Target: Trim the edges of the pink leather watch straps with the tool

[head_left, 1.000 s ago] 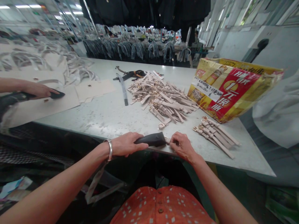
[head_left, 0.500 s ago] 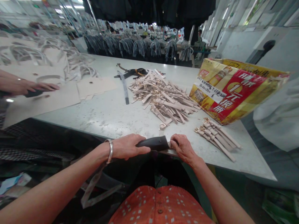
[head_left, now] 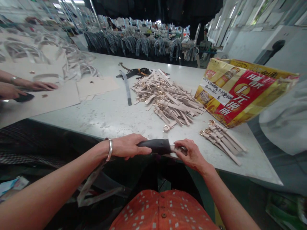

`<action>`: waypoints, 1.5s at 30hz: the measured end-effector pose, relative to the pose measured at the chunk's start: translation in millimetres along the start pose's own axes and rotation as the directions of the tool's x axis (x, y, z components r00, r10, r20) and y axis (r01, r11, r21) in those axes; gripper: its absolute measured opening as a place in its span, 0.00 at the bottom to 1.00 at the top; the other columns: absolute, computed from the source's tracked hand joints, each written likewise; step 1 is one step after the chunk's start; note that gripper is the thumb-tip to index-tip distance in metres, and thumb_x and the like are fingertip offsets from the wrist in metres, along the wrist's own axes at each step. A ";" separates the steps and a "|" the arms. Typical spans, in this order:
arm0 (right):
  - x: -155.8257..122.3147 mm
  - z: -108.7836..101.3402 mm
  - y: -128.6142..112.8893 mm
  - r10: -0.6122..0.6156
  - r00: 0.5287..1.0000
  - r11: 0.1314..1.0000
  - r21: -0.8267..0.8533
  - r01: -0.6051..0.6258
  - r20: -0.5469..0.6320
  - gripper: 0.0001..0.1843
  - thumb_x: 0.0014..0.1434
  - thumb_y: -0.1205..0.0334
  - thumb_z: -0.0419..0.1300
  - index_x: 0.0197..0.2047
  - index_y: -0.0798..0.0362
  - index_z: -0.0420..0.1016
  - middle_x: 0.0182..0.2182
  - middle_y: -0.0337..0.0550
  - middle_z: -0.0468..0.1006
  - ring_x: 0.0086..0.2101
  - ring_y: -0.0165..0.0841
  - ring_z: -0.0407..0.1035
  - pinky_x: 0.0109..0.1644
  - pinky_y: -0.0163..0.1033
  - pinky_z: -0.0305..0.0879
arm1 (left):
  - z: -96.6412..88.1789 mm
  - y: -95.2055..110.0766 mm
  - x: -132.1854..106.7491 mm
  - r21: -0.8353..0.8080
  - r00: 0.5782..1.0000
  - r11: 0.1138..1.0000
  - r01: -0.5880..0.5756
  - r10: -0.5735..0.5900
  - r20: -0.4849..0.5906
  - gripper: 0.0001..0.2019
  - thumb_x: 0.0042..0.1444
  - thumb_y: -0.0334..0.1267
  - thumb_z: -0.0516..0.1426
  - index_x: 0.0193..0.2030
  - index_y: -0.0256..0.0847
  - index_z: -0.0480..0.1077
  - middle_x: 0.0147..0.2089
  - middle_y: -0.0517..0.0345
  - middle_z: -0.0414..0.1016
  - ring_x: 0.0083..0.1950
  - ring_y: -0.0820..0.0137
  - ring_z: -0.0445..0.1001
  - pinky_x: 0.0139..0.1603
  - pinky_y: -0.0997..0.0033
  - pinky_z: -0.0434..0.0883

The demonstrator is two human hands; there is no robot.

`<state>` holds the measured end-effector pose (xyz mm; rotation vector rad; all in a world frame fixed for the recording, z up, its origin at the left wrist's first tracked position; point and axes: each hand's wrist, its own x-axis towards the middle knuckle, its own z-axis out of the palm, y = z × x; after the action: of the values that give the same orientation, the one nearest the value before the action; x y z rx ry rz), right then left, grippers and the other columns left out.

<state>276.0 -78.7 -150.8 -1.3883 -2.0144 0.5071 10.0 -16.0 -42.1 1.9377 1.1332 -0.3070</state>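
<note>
My left hand (head_left: 128, 146) is closed around a smooth, black, handle-shaped piece (head_left: 158, 146) at the table's near edge. At its right end is a short pale or metallic part (head_left: 173, 148). My right hand (head_left: 190, 152) pinches that end, with a small dark bit showing between thumb and fingers; its exact kind is unclear. A greyish strap (head_left: 90, 187) hangs in a loop below my left wrist; where it joins is hidden. Beyond my hands lies a heap of beige buckled straps (head_left: 168, 99). A smaller bunch of beige buckled straps (head_left: 222, 139) lies to my right.
A yellow and red carton (head_left: 240, 92) stands at the table's right. Farther back are black straps (head_left: 137, 72) and a plastic-covered strip (head_left: 126, 88). On the left, a co-worker's hands (head_left: 35, 87) work over beige panels (head_left: 59, 95). Dark garments (head_left: 155, 11) hang behind.
My right hand has moved slightly right along the black piece's end, so more of the pale part shows. My left hand has shifted a little left. The co-worker's dark object has moved left.
</note>
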 end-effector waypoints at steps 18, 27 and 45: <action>-7.9 -2.8 -2.3 0.008 1.000 0.990 -0.138 -0.012 -0.030 0.12 0.51 0.63 0.60 0.40 0.49 0.74 0.37 0.44 0.74 0.39 0.36 0.65 0.44 0.42 0.56 | 4.5 -2.6 0.4 -0.013 0.999 1.000 0.020 -0.020 -0.030 0.22 0.51 0.58 0.48 0.33 0.40 0.66 0.20 0.62 0.67 0.16 0.74 0.64 0.16 0.76 0.59; -9.4 -2.1 0.5 0.044 0.999 0.996 -0.082 -0.046 -0.027 0.09 0.52 0.63 0.59 0.38 0.49 0.75 0.33 0.42 0.71 0.36 0.34 0.64 0.42 0.40 0.57 | 4.7 3.1 6.7 0.021 0.996 0.999 0.030 -0.028 -0.088 0.22 0.50 0.60 0.48 0.32 0.40 0.65 0.21 0.62 0.66 0.17 0.73 0.65 0.17 0.76 0.60; -9.2 -4.7 4.1 0.040 0.999 0.998 -0.058 -0.040 -0.005 0.10 0.52 0.67 0.58 0.37 0.48 0.75 0.33 0.41 0.72 0.36 0.33 0.63 0.42 0.39 0.56 | 40.1 19.4 -25.1 0.369 0.968 0.927 0.069 0.027 -0.249 0.26 0.53 0.60 0.45 0.46 0.44 0.69 0.37 0.51 0.75 0.39 0.59 0.72 0.39 0.65 0.65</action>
<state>284.3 -85.9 -152.6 -1.4661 -2.0161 0.4669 19.5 -66.3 -41.6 2.3550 1.3345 -0.3141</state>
